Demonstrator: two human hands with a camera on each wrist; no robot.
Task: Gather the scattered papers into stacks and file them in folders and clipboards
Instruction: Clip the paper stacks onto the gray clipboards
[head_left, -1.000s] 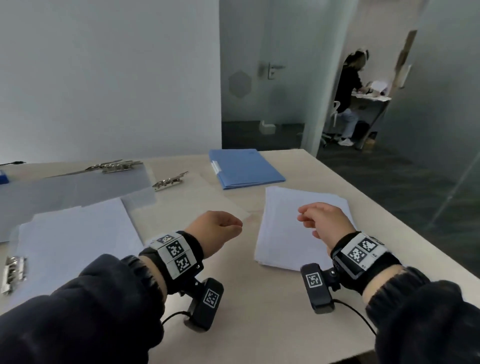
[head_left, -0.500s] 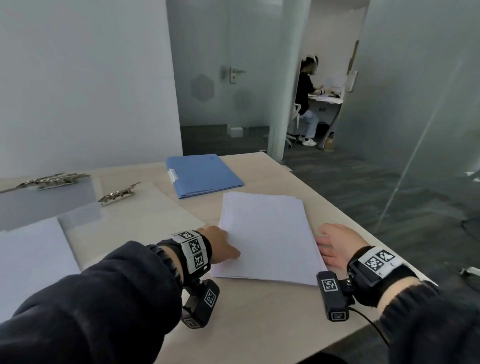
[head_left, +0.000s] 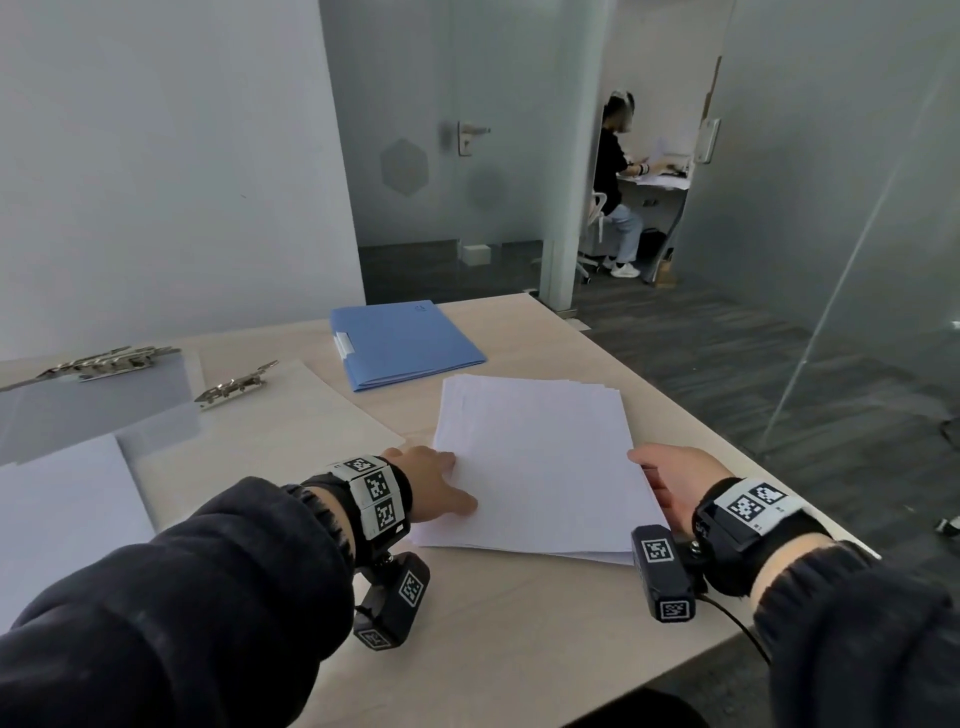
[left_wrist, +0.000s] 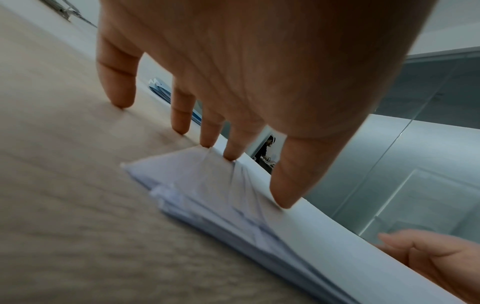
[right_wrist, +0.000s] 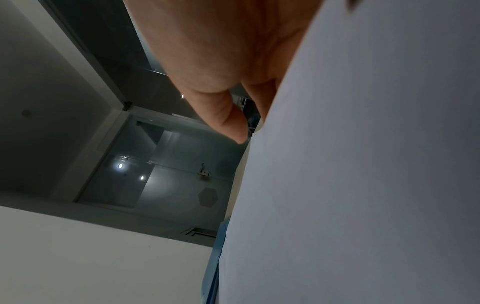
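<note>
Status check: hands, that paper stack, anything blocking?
Left hand presses the paper stack at its left edge; right hand touches its right edge. Stack flat on the table. Blue folder just beyond, closed.

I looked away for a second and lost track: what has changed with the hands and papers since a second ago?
Both hands came down from above the table: the left hand now presses fingertips on the paper stack's left edge, and the right hand takes its right edge. The blue folder and clipboard stayed put.
</note>
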